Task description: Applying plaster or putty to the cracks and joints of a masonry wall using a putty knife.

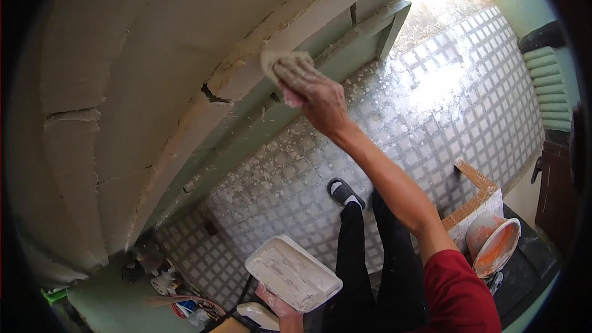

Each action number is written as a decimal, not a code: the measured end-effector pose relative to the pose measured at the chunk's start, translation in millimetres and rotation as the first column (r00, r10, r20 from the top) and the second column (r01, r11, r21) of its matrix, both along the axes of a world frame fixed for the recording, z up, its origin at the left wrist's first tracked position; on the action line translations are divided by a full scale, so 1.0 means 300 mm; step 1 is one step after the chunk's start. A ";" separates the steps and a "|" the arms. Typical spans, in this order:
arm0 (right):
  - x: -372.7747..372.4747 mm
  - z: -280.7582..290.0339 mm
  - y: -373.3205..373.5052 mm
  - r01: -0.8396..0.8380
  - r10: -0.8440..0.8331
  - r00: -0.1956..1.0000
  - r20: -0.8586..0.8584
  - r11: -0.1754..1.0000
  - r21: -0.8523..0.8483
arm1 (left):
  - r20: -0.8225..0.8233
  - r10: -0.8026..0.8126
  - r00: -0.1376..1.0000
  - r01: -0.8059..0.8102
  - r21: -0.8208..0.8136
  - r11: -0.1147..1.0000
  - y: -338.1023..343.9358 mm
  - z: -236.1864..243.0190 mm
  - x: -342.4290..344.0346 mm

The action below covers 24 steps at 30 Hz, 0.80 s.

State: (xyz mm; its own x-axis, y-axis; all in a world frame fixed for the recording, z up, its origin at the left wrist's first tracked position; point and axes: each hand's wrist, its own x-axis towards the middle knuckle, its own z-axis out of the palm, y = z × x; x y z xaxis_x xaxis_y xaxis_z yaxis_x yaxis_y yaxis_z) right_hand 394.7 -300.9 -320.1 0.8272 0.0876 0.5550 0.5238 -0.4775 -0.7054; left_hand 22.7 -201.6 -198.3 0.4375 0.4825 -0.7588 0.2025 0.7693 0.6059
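My right hand (317, 95) reaches up and forward, its fingers closed round a pale, paste-smeared pad (270, 60) that looks like a sponge or folded cloth. The pad is against, or very close to, the edge of a cream plastered ledge (246, 74); contact cannot be told. Pale paste coats the fingers, and a pink patch shows under them. At the bottom, my left hand (285, 316) grips the near side of a white rectangular tray (259, 258), partly hidden beneath it. Whitish paste with streaks lies in the tray.
Cracks and a gap (214, 94) break the ledge. Pale splashes spot the tiled floor (296, 185). A bucket with orange residue (496, 243) tilts on a black surface at right, beside a white-and-brown block (472, 206). Cables and clutter (185, 308) lie lower left.
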 end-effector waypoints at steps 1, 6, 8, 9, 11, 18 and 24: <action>-0.013 0.009 0.012 -0.095 0.095 0.995 -0.002 0.995 -0.027 | -0.009 0.010 1.000 -0.010 0.007 1.000 0.006 -0.007 0.001; 0.005 0.030 -0.055 0.010 0.025 0.996 -0.080 0.913 0.407 | 0.004 0.001 1.000 -0.001 0.032 0.999 -0.006 0.019 0.032; 0.079 0.022 -0.113 0.167 -0.124 0.985 -0.123 0.873 0.458 | -0.003 0.005 1.000 -0.005 0.028 1.000 -0.003 0.016 0.027; 0.098 0.035 -0.121 0.227 -0.170 0.972 -0.165 0.863 0.450 | -0.005 0.013 1.000 -0.013 0.033 0.999 -0.001 0.017 0.023; 0.112 0.021 -0.083 0.199 -0.197 0.979 -0.045 0.897 0.395 | 0.010 -0.001 1.000 0.001 0.017 1.000 -0.007 0.009 0.034; -0.016 0.075 0.002 -0.087 0.094 0.994 -0.054 0.990 0.115 | -0.006 -0.009 1.000 0.009 0.019 1.000 0.004 0.003 0.021; 0.006 0.017 -0.135 0.188 0.327 0.856 -0.401 0.526 0.830 | -0.014 -0.026 1.000 0.027 0.032 0.999 -0.043 0.015 0.091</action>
